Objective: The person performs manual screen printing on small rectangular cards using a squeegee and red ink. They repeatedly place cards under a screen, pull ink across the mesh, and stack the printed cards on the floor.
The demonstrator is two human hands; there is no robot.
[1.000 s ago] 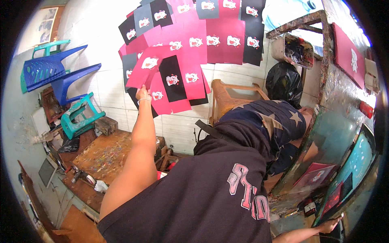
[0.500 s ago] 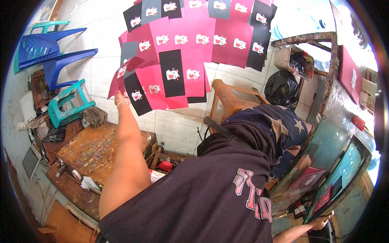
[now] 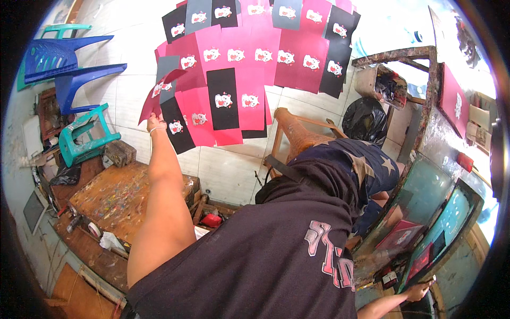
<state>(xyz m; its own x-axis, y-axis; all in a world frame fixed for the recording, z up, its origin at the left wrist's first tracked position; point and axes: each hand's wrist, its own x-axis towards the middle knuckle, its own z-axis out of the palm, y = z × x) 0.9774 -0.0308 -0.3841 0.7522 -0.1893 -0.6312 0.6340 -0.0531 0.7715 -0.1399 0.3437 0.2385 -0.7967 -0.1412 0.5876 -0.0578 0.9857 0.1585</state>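
Note:
My left hand [image 3: 154,120] grips the bottom edge of a dark-pink printed sheet [image 3: 151,100], its upper part bent and raised at the left of many pink, black and grey sheets [image 3: 239,80] on the tiled floor, each printed with a white animal and red hearts. Beside it lies a black sheet [image 3: 177,141]. My right hand [image 3: 417,291], at the lower right, has fingers closed on the edge of a screen frame [image 3: 436,252] holding a teal mesh.
Blue chairs [image 3: 74,87], a turquoise stool [image 3: 85,138] and a paint-spattered wooden board [image 3: 119,191] stand left. A wooden stool [image 3: 282,130] is near my legs. Right are a bucket [image 3: 382,82], a black bag [image 3: 361,119] and a stained bench [image 3: 427,138].
My left hand and its sheet have moved left, away from the pink and black sheets it hung over, and the sheet is more bent. My right hand stays at the frame.

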